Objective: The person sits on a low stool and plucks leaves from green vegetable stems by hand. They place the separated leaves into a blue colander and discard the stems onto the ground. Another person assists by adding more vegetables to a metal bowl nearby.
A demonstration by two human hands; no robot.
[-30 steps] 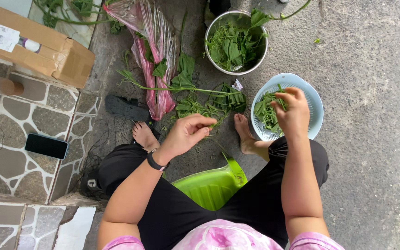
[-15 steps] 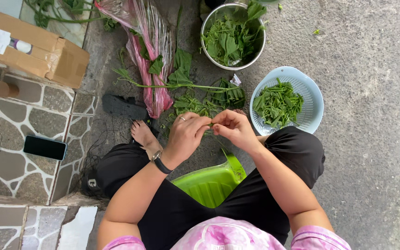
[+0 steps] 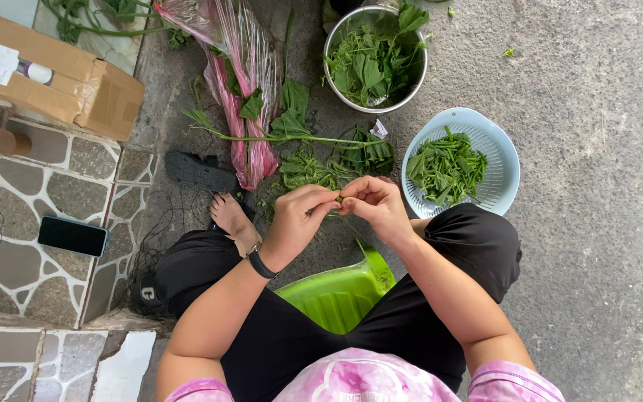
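I see my left hand (image 3: 298, 219) and right hand (image 3: 375, 205) meeting fingertip to fingertip just in front of the green stool (image 3: 340, 292), both pinched together on a small green stem (image 3: 340, 199) held between them. Beyond the stem, a loose pile of greens (image 3: 321, 164) lies on the concrete floor (image 3: 597, 149). A blue colander (image 3: 501, 165) of picked leaves sits just right of the pile, and a steel bowl (image 3: 409, 85) of leaves stands beyond it. A pink plastic bag (image 3: 243, 82) lies left of the pile, with a black sandal (image 3: 199, 171) and a bare foot (image 3: 234, 219) beside it. Farther left, a phone (image 3: 73, 236) rests on stone tiling (image 3: 9, 193) near a cardboard box (image 3: 61, 82).
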